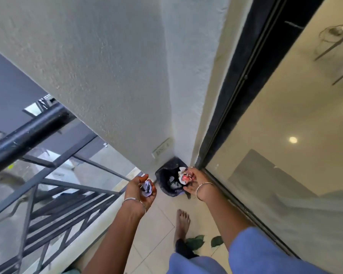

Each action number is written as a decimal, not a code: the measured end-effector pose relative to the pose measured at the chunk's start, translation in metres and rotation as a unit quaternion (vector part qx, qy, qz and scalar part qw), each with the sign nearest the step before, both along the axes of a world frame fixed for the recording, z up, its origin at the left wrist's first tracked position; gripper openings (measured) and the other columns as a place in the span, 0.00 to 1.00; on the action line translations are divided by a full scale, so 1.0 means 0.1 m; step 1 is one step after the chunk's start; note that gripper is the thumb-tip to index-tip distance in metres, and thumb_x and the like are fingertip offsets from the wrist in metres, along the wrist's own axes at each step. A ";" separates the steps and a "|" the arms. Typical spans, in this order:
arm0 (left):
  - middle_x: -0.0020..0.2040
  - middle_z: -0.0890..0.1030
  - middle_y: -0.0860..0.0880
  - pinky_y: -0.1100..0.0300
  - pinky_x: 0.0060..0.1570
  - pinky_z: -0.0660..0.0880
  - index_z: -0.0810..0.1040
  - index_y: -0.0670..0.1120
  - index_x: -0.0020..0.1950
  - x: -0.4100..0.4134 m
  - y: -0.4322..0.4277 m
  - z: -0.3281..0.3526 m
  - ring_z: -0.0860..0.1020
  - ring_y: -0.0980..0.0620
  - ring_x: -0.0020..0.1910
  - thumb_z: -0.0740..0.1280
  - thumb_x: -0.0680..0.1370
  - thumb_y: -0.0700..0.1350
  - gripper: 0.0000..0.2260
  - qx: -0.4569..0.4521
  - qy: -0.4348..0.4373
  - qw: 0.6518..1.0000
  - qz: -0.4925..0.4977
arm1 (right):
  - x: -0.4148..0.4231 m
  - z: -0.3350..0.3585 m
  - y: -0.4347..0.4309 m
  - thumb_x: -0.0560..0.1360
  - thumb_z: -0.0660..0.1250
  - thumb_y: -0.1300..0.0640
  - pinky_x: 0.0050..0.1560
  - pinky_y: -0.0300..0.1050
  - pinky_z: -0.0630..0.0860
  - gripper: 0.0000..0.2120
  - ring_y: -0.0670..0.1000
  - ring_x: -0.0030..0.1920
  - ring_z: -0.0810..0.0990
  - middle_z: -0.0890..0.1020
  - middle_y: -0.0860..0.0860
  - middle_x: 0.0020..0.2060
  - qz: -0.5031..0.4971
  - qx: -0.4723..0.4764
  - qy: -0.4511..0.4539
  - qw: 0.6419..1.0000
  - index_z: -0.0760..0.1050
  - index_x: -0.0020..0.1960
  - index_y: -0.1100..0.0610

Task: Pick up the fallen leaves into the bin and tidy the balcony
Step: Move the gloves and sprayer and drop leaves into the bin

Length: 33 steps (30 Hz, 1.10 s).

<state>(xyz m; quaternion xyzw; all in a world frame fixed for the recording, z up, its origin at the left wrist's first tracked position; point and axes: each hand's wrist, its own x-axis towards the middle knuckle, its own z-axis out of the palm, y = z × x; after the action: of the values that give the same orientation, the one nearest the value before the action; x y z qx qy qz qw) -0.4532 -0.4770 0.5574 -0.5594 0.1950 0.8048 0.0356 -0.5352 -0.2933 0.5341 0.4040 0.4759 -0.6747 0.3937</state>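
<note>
Two leaves (195, 243) lay on floor (156, 226) by one foot (183, 220); one bin (162, 175) in the corner. Left hand (141, 192), palm up, fingers curled round a purple wad (147, 187) beside bin; right hand (194, 181) gripped a red-white wad (183, 177) above it.

A small black bag-lined bin (164, 191) stood upright in the corner, pale crumpled scraps (173, 184) inside (too blurred to identify). Two green fallen leaves (195, 242) lay on the floor tiles (158, 224), well apart from it. The left hand (136, 189) cupped a crumpled lilac paper wad (147, 187) beside the bin; the right hand (194, 179) gripped a crumpled white-and-red wrapper (183, 175) over its rim
</note>
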 end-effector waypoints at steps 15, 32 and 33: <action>0.57 0.78 0.41 0.49 0.59 0.76 0.75 0.40 0.55 -0.91 0.05 -0.76 0.78 0.41 0.51 0.58 0.81 0.41 0.08 -0.038 -0.101 0.984 -0.140 | -0.04 -0.76 0.68 0.77 0.67 0.60 0.31 0.43 0.81 0.05 0.55 0.40 0.79 0.79 0.60 0.43 -0.139 0.108 -0.098 0.980 0.74 0.50 0.63; 0.42 0.80 0.43 0.55 0.41 0.77 0.78 0.38 0.53 -0.78 0.32 -0.37 0.78 0.46 0.38 0.60 0.81 0.40 0.09 -0.118 -0.041 0.956 -0.267 | 0.11 -0.25 0.76 0.79 0.65 0.59 0.42 0.45 0.77 0.05 0.53 0.42 0.79 0.81 0.56 0.44 -0.209 0.077 0.010 0.975 0.77 0.52 0.59; 0.39 0.80 0.44 0.56 0.39 0.76 0.78 0.39 0.49 -0.76 0.39 -0.29 0.77 0.47 0.37 0.61 0.81 0.40 0.08 -0.120 -0.035 0.948 -0.293 | 0.18 -0.17 0.76 0.79 0.65 0.59 0.42 0.45 0.77 0.05 0.53 0.42 0.79 0.81 0.56 0.44 -0.215 0.083 0.024 0.973 0.77 0.52 0.60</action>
<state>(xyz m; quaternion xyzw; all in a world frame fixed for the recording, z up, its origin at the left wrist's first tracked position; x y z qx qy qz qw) -0.5292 -0.4383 0.5283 -0.5054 0.4436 0.7100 0.2089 -0.5169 -0.2177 0.5167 0.5117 0.4419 -0.7112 0.1926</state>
